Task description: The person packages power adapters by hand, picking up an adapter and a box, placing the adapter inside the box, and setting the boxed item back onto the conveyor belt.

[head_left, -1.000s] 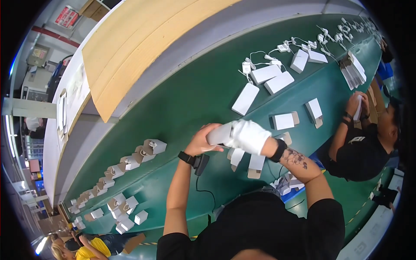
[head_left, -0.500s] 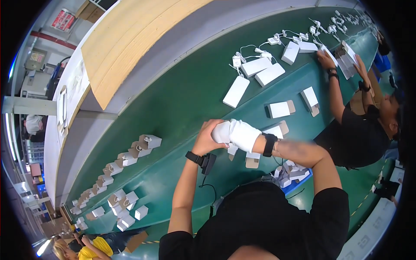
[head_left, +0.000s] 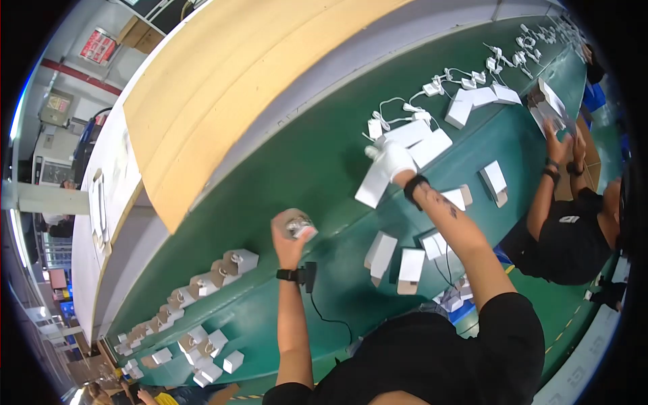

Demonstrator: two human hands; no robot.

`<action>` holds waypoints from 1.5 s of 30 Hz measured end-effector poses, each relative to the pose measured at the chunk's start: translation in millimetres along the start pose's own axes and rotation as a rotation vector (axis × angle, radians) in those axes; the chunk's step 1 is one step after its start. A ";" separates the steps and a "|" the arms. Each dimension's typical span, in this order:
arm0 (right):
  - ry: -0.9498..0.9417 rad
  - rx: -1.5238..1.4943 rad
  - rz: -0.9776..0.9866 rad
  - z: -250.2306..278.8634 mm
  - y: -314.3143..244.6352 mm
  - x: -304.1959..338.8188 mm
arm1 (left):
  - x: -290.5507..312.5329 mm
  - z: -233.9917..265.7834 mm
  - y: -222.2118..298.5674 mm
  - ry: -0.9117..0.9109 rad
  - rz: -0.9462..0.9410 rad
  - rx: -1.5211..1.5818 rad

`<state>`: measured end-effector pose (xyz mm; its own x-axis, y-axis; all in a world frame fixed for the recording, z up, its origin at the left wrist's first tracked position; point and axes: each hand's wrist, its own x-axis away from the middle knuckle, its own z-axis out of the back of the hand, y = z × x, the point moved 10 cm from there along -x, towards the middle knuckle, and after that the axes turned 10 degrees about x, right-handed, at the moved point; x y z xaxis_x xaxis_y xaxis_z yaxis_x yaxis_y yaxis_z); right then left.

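Head view: left hand [head_left: 289,241] grips a small box [head_left: 298,225]; gloved right hand [head_left: 393,158] clasps a white carton [head_left: 373,182].

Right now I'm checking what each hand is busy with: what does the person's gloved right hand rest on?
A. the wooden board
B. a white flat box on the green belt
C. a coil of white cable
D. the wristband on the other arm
B: the gloved right hand lies on a white flat box on the green belt, while the left hand holds a small box apart.
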<state>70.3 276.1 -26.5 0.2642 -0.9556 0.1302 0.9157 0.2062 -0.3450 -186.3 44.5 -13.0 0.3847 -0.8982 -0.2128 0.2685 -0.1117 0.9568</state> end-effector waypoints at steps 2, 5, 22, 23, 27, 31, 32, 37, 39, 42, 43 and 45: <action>0.138 0.115 -0.036 -9.0 39.8 -55.2 | -15.9 19.0 -20.1 0.133 0.067 0.115; 0.248 0.238 -0.139 -19.7 28.4 -96.4 | -21.3 49.8 -60.8 0.159 0.102 0.119; -0.187 -2.206 0.110 48.4 1.8 16.3 | 63.1 -168.9 40.8 -0.061 0.833 1.227; -0.241 -2.260 0.123 47.9 -0.3 25.7 | 52.1 -182.4 43.6 -0.062 0.828 1.231; -0.432 -1.901 0.250 52.1 -42.6 111.5 | 37.4 -226.4 24.0 -0.034 1.003 1.730; -0.413 -1.389 0.289 46.0 -28.0 183.0 | 39.8 -221.5 -6.3 0.078 0.899 1.513; -0.268 -1.203 0.403 54.3 -23.6 192.8 | 42.8 -212.4 -12.9 0.154 0.911 1.356; -0.412 -1.289 0.301 43.9 -27.4 200.9 | 18.2 -183.9 65.2 -0.093 0.479 0.873; -0.467 -1.332 0.251 35.6 -33.7 203.4 | 26.6 -192.2 96.0 -0.089 0.468 1.032; -0.559 -1.413 0.163 18.4 -37.0 202.3 | 19.5 -192.6 108.2 -0.112 0.385 1.022; -0.459 -1.300 0.158 11.3 -26.1 194.3 | 13.2 -191.9 110.4 -0.136 0.312 0.934; -0.271 -1.070 0.143 5.8 -6.7 183.5 | 7.8 -193.2 97.4 -0.164 0.240 0.847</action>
<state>114.4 100.6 5.1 0.5231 -0.8333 0.1786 0.1724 -0.1018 -0.9798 13.5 108.7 40.3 0.1980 -0.9800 -0.0189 -0.5698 -0.1308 0.8113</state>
